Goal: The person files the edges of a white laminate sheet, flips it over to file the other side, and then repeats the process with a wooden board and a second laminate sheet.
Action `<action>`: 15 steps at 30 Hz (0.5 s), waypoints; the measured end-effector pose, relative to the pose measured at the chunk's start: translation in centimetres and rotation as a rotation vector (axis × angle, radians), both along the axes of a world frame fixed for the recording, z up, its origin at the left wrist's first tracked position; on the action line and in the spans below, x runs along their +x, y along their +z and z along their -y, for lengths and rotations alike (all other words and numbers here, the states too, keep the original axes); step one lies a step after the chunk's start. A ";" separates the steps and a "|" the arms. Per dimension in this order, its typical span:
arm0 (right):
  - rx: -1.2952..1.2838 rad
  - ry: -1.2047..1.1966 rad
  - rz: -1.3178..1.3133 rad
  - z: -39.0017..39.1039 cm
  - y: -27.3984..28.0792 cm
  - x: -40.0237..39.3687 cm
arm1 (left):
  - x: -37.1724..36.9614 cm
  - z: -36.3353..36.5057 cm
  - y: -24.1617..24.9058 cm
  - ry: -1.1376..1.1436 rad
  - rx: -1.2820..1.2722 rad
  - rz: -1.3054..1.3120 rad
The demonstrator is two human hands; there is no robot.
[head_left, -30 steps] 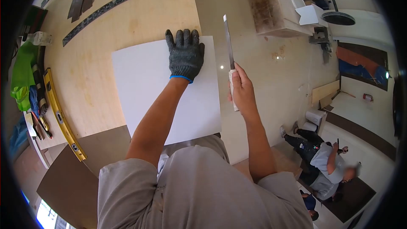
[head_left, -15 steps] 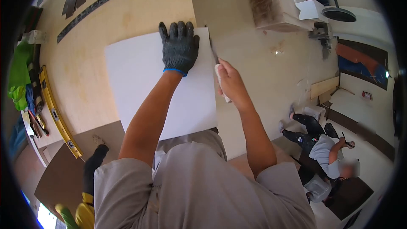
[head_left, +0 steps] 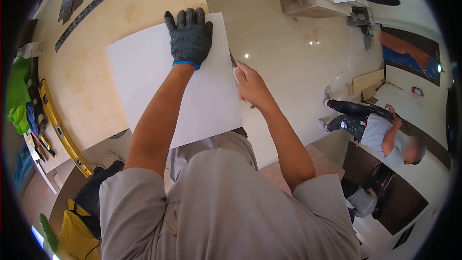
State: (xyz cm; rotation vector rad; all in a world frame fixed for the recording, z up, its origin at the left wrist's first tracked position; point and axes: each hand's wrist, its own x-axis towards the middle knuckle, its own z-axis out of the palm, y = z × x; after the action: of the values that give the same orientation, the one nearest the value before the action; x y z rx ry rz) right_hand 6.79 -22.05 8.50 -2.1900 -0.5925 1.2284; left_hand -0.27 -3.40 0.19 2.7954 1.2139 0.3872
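Observation:
A white rectangular sheet lies on a light wooden board. My left hand, in a dark grey knit glove with a blue cuff, is pressed flat on its upper right part with the fingers spread. My bare right hand is closed around the pale handle of a tool with a thin dark blade. That blade touches or nearly touches the right edge of the sheet. The exact kind of tool is hard to tell.
A yellow spirit level lies at the board's left, beside green cloth and small tools. Dark curved strips lie at the top left. Two people are at the lower right; another person is at the lower left.
The view has shifted, so the sheet and board appear further left and higher. My right hand and the blade have moved down along the sheet's right edge, toward my body.

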 end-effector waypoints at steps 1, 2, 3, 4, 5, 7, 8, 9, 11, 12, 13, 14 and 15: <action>-0.013 -0.002 -0.032 0.2 1.1 -0.2 | -0.2 -0.1 0.0 0.001 -0.019 -0.001; -0.004 -0.023 -0.043 1.0 1.6 -0.7 | -0.2 -0.1 0.0 0.009 0.000 -0.020; 0.002 -0.048 -0.057 2.2 2.3 -1.6 | -0.5 -0.2 0.0 0.012 -0.008 -0.041; 0.009 -0.078 -0.064 3.1 2.6 -2.0 | -0.5 -0.4 0.3 0.010 -0.015 -0.056; -0.017 -0.036 -0.073 3.3 1.3 -2.0 | -0.3 -0.3 0.3 0.001 -0.027 -0.068; -0.063 0.035 -0.078 3.4 -1.3 -1.9 | -0.1 0.4 -0.2 0.007 0.036 -0.019; -0.120 0.054 -0.029 3.7 -0.5 -1.8 | 0.0 0.3 0.1 0.004 0.029 -0.005; -0.102 0.012 -0.037 4.1 0.7 -1.9 | -0.2 0.0 0.2 0.013 0.020 0.003; -0.091 -0.083 -0.076 5.3 4.1 -3.1 | -0.5 -0.2 0.1 0.006 0.028 -0.011; -0.094 -0.116 -0.100 5.8 4.6 -3.7 | -0.6 -0.3 0.1 0.006 0.033 -0.024; -0.118 -0.080 -0.094 6.4 3.1 -3.9 | -0.4 0.0 0.0 -0.002 0.036 -0.031; -0.137 -0.048 -0.080 7.0 0.6 -3.9 | -0.3 0.1 -0.7 0.011 0.074 -0.012; -0.153 -0.013 -0.065 7.5 -0.7 -3.8 | -0.3 0.0 -0.3 0.010 0.041 -0.011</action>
State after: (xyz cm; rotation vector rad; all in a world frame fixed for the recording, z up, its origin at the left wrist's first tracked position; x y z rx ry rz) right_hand 2.96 -29.58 7.85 -2.2651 -0.4708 1.3724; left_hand -0.52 -3.44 -0.10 2.8305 1.2369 0.4020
